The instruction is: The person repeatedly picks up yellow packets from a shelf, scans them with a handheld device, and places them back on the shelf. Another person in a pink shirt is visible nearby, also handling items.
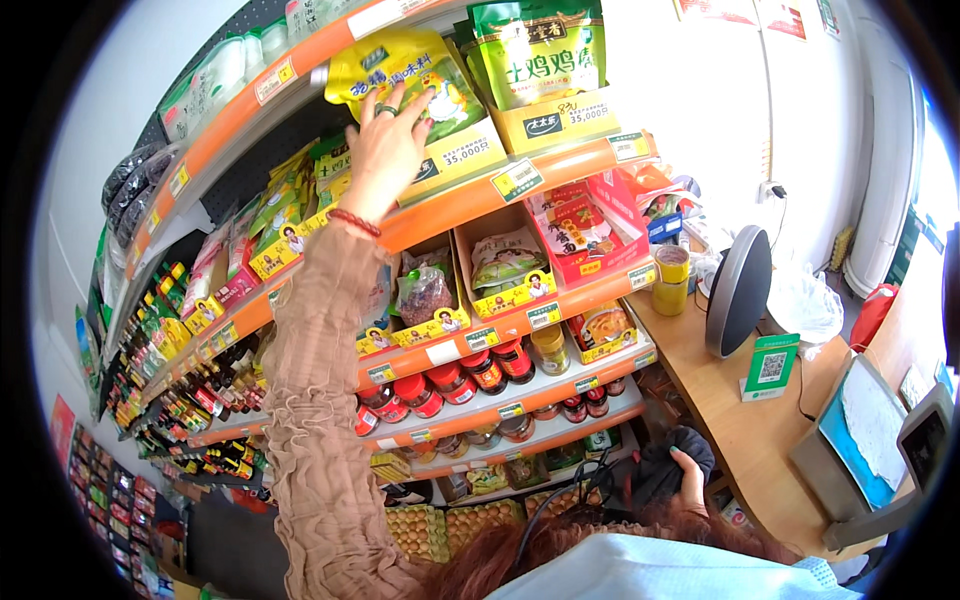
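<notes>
My left hand (391, 146), with a green ring and a red bead bracelet, lies with spread fingers against the front of a yellow-and-green seasoning bag (457, 94). The bag leans in a yellow-and-white display carton (474, 152) on an upper shelf. A similar green pouch (541, 56) stands in the carton to its right. Low at the right, my right hand (688, 480) grips a bunched dark cloth (667, 459); part of that hand is hidden behind hair.
Orange-edged shelves (450, 217) hold bagged foods, red-lidded jars (450, 384) and bottles (161, 315). Egg trays (416, 529) sit at the bottom. At right, a wooden counter (697, 367) bears tape rolls (670, 281), a round dark device (739, 292) and a green code stand (771, 366).
</notes>
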The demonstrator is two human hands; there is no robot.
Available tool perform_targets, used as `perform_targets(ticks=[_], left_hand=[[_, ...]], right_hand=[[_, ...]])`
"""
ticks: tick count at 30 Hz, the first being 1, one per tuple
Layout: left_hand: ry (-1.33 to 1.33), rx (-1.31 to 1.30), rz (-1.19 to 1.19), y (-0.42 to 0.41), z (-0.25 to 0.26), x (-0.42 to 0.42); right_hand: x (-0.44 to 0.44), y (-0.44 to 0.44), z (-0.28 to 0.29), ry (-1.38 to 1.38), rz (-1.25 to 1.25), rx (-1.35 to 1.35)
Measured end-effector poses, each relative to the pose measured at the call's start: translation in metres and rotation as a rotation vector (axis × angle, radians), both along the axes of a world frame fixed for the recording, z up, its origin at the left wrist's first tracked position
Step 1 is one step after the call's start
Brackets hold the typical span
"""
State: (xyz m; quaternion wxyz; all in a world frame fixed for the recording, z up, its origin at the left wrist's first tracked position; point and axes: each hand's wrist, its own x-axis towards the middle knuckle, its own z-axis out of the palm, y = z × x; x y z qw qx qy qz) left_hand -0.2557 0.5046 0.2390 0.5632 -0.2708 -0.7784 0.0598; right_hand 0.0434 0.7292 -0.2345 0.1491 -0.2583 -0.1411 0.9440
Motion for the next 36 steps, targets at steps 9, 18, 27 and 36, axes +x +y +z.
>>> perform_targets(ticks=[9,18,27,36], left_hand=[[-1.08,-0.102,-0.457,-0.021,0.039,-0.048],[-0.632,-0.199,-0.208,-0.032,0.039,-0.075],[-0.896,-0.162,-0.442,-0.031,0.039,-0.069],[-0.317,0.348,-0.712,-0.097,-0.017,0.027]], right_hand=[[-0.006,-0.005,0.046,0.021,-0.088,0.136],[-0.017,-0.012,0.056,0.009,0.04,0.14],[-0.018,-0.016,0.065,0.067,0.132,0.107],[-0.011,-0.009,0.046,0.043,0.221,0.063]])
